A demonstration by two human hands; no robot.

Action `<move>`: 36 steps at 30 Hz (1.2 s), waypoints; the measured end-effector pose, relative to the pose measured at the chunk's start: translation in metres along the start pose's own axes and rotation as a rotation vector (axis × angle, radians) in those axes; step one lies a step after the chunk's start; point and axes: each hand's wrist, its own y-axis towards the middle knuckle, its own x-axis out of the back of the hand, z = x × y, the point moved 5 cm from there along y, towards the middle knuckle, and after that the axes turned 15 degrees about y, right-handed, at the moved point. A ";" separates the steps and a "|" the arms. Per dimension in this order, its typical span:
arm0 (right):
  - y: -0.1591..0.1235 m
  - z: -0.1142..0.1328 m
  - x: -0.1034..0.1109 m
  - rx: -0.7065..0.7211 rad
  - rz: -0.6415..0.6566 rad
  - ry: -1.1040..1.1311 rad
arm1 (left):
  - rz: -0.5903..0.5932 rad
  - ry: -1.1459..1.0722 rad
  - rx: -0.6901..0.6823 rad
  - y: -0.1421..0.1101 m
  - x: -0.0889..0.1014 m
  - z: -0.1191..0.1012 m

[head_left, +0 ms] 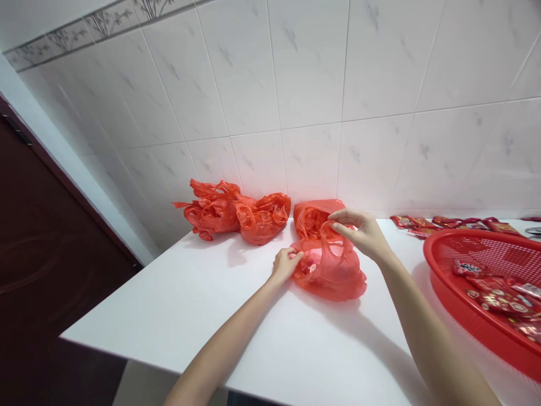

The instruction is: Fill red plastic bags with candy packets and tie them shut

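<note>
My right hand [359, 233] was pinching the handle [326, 239] of the red bag [333, 276], and my left hand [286, 265] was grasping the bag too, lower down.

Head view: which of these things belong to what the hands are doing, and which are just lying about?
In use: right hand pinching the handle of a red plastic bag; left hand holding its edge; a packet inside it.

Lying about: another red bag behind; two bunched red bags; red basket of foil packets; more packets on the white counter.
</note>
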 end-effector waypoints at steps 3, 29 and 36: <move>0.000 0.003 0.001 0.021 -0.019 -0.034 | -0.089 -0.039 -0.013 0.009 0.017 -0.013; -0.013 0.029 -0.016 -0.014 -0.098 0.320 | 0.095 -0.345 -0.487 -0.042 0.108 -0.162; -0.017 0.033 -0.023 -0.082 0.049 0.020 | -0.013 -0.598 -0.393 -0.029 0.113 -0.171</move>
